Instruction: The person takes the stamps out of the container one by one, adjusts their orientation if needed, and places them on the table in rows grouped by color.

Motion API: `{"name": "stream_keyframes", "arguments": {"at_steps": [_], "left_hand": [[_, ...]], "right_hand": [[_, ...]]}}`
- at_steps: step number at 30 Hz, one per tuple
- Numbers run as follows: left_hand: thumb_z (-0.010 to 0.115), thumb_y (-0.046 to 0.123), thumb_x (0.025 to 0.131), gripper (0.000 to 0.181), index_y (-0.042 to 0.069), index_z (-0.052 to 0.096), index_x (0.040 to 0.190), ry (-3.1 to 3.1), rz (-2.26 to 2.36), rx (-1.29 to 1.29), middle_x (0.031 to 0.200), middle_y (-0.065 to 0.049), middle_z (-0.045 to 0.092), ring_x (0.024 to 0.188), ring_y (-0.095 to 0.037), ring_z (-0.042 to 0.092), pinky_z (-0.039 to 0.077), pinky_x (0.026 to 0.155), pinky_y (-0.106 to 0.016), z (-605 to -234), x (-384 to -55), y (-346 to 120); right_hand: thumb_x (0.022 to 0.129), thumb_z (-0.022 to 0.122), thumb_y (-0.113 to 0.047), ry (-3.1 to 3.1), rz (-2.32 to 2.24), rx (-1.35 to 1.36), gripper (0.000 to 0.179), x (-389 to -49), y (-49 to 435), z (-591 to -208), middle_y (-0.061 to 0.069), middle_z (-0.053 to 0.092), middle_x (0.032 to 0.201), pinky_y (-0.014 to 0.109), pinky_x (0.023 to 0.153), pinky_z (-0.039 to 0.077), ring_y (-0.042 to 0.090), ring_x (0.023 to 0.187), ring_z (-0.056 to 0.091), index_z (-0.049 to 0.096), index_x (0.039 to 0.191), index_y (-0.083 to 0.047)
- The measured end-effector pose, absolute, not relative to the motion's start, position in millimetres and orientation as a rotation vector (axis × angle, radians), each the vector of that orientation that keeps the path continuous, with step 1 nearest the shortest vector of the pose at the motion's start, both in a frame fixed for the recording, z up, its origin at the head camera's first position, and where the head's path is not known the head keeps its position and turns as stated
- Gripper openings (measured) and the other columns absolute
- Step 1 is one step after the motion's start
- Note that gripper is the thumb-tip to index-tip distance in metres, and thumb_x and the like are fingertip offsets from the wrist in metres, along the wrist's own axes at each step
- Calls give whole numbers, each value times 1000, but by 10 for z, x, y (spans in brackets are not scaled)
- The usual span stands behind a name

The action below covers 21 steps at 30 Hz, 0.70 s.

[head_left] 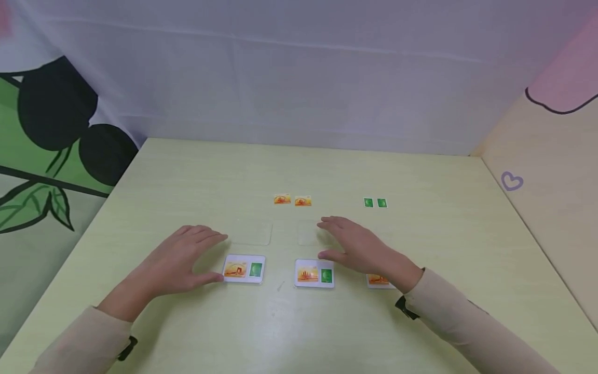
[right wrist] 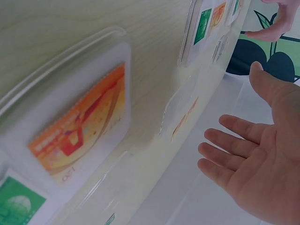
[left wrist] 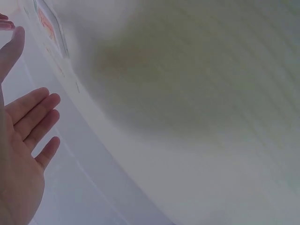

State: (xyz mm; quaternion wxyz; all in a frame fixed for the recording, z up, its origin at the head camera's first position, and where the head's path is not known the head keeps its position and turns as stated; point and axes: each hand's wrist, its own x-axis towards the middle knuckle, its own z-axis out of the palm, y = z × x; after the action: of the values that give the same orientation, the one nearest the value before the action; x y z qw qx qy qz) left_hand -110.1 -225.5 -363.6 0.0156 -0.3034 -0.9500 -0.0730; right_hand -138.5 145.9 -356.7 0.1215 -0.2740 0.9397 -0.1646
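Observation:
My left hand (head_left: 182,262) hovers beside the left white card (head_left: 244,269), thumb tip close to the card's left edge, fingers extended and holding nothing. That card bears an orange stamp and a green stamp. A similar middle card (head_left: 314,274) lies near my right hand (head_left: 357,246), which is spread above the table with nothing in it. My right wrist partly covers a third card (head_left: 379,281), whose orange stamp (right wrist: 84,126) and green stamp (right wrist: 18,201) appear close up in the right wrist view. Behind the cards lie clear plastic pieces, a left one (head_left: 252,234) and a right one (head_left: 307,234).
Two loose orange stamps, a left one (head_left: 282,199) and a right one (head_left: 302,201), lie farther back on the pale wooden table (head_left: 210,171). Two green stamps, one (head_left: 368,202) beside another (head_left: 382,203), lie to their right. A white cloth (head_left: 289,83) hangs behind the table.

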Motion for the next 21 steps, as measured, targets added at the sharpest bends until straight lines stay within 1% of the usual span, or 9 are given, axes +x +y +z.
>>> {"name": "stream_keyframes", "arguments": {"at_steps": [15,21], "left_hand": [[78,48,73,65,8,63,123,-3001,-233,-979,118,-6,67,114,-26,59,43,100,-49,-3691,-1051,-2198],[78,46,74,60,11,64,120,-3034,-246,-970,118,-3,68,114,-25,59,42,101,-49,-3713,-1042,-2178]], "right_hand": [[89,65,-42,2714,-504,-858,65,-1360,1370,-3523,7,41,151,44,114,34,27,142,37,43,143,-12],[90,63,-44,2729,-484,-893,66,-1377,1320,-3500,6,42,151,43,114,35,25,142,38,43,144,-12]]}}
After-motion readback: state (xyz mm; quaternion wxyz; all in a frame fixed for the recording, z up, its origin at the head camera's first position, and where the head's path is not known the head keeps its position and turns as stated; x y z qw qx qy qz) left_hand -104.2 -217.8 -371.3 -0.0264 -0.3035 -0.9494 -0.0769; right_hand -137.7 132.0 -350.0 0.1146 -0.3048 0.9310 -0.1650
